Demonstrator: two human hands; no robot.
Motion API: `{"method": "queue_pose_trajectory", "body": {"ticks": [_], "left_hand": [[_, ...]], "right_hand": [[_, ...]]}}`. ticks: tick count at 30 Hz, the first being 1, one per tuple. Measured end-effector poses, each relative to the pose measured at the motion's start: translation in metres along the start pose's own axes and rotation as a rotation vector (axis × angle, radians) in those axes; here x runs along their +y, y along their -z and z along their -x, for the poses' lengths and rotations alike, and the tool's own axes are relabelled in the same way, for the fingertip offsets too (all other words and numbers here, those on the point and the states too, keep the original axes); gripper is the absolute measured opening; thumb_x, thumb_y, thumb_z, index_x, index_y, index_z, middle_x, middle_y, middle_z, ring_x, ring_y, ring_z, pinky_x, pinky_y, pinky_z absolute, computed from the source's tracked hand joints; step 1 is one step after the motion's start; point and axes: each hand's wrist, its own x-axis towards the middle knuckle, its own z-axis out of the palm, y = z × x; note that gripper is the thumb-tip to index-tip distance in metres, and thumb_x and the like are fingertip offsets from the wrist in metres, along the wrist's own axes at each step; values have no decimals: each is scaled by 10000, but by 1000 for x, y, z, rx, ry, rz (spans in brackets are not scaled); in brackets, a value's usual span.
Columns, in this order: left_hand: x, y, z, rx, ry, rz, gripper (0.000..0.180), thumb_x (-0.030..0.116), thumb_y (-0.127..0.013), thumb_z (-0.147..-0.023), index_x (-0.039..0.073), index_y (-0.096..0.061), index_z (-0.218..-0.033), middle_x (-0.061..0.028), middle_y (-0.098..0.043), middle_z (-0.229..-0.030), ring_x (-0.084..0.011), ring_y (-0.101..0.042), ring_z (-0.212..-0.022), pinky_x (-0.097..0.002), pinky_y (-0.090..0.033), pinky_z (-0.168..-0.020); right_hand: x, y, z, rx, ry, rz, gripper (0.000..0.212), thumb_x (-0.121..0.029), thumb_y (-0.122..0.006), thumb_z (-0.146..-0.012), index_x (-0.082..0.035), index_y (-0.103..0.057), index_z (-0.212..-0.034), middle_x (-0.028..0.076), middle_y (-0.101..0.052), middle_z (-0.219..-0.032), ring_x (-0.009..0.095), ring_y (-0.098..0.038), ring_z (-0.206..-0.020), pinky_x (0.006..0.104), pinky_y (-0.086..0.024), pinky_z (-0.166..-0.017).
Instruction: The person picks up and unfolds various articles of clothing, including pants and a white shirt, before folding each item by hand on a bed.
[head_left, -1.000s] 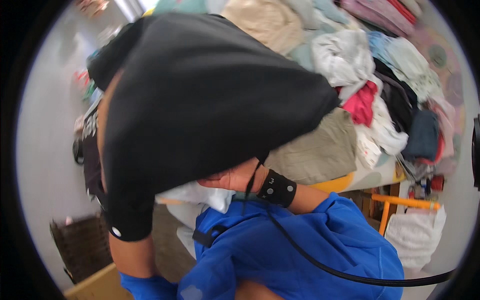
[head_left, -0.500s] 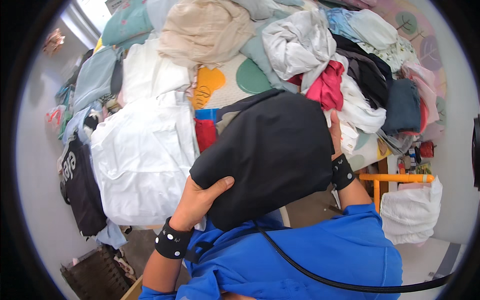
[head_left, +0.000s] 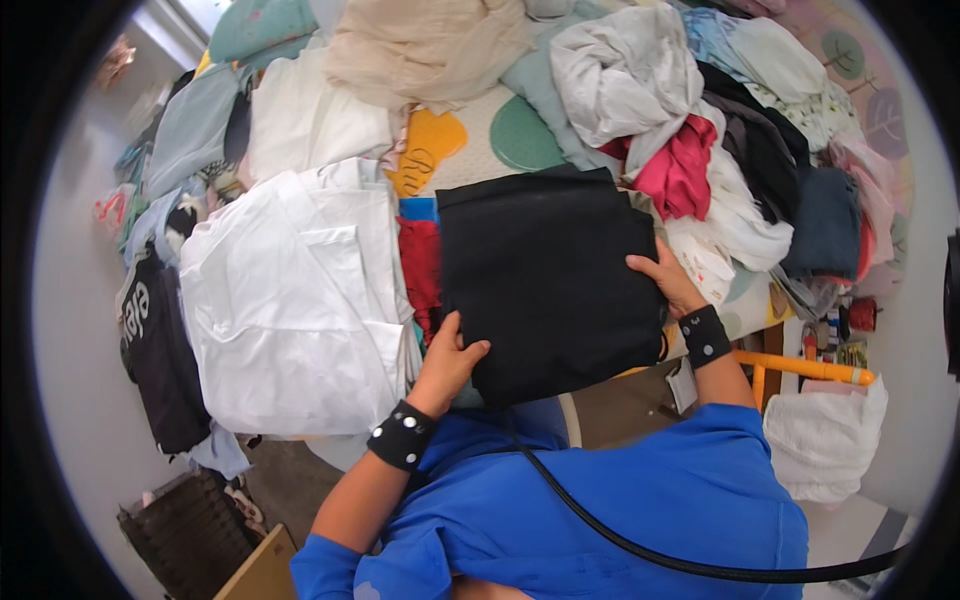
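Observation:
A black garment (head_left: 550, 290), folded into a near-square, lies flat in front of me on other folded clothes. My left hand (head_left: 447, 365) grips its lower left edge, thumb on top. At the right edge my right hand (head_left: 672, 280) grips the same garment, its thumb over the cloth and most fingers hidden. Just left of it a red cloth (head_left: 421, 268) shows in a narrow strip. Beside that lies a tall stack of folded white clothes (head_left: 290, 310).
A beige cloth (head_left: 425, 50) lies at the back. Crumpled white (head_left: 625, 75) and crimson (head_left: 678, 168) clothes are heaped at the back right, near a folded dark blue garment (head_left: 825, 225). An orange rail (head_left: 810, 367) with a white cloth (head_left: 825, 435) stands right. A black cable (head_left: 640, 545) crosses my front.
The black garment has gone from tilted and held up to lying flat, its corners squared. My left hand has moved right and up; my right hand has come down slightly, its thumb now over the cloth.

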Motion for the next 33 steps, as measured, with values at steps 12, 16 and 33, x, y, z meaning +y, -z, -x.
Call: {"method": "queue_pose_trajectory", "body": {"ticks": [12,16,33], "left_hand": [[-14,-1,-9,123,-227,-447,539,2,-543,-753,-27,-296,-1231,-104,-594,-855,-147,-570,-809,-251,-435,-723],[-7,2,2,197,-162,-534,553,31,-560,-747,-12,-299,-1233,-118,-594,-844,-172,-580,-772,-263,-436,-702],[43,72,136,29,-470,-203,333,21,-565,-764,31,-508,-1092,-90,-594,-938,-160,-580,-845,-254,-453,-739]], "right_hand": [[-11,-4,4,577,520,945,559,-90,-550,-644,-18,-396,-1178,161,-488,-1071,282,-469,-1000,312,-363,-870],[-57,-85,17,394,1060,1135,481,-126,-563,-661,-81,-475,-1132,128,-445,-1171,285,-413,-1088,398,-279,-941],[26,-74,-12,233,842,1547,549,-307,-572,-714,-164,-417,-1222,142,-300,-1308,301,-266,-1212,465,-155,-992]]}}
